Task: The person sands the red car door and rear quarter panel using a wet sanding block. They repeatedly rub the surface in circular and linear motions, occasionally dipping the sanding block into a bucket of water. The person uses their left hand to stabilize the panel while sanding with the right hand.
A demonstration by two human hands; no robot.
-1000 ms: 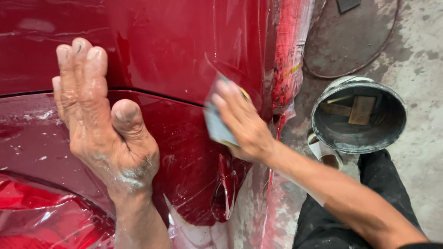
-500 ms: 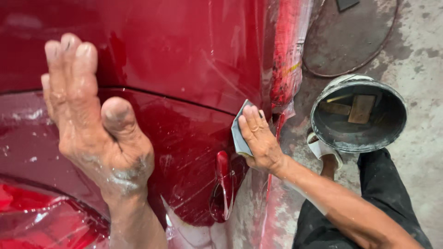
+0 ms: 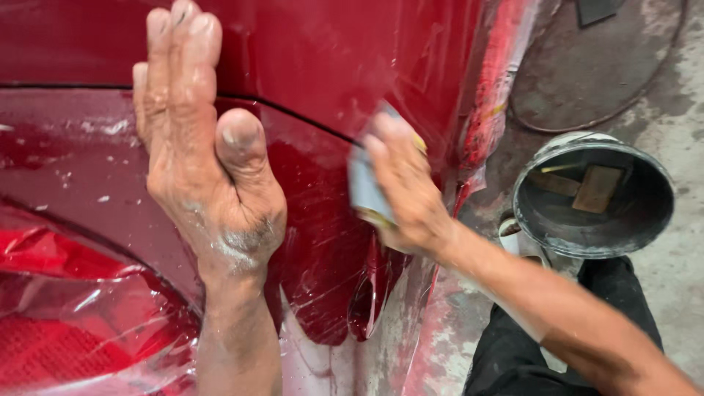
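Observation:
A wet, glossy red car body panel fills the left and middle of the view. My left hand lies flat against it with the fingers straight and together, pointing up. My right hand presses a small grey sanding pad against the panel near its right edge, just below a dark seam line. The right hand is blurred by motion. Whitish residue coats both hands and streaks the panel.
A grey bucket with a block and scraps inside stands on the concrete floor at the right. A red tail light covered in plastic film sits at the lower left. My dark trouser leg is at the bottom right.
My right hand with the pad slid down and right along the panel, then back up and left. My left hand stays flat on the panel.

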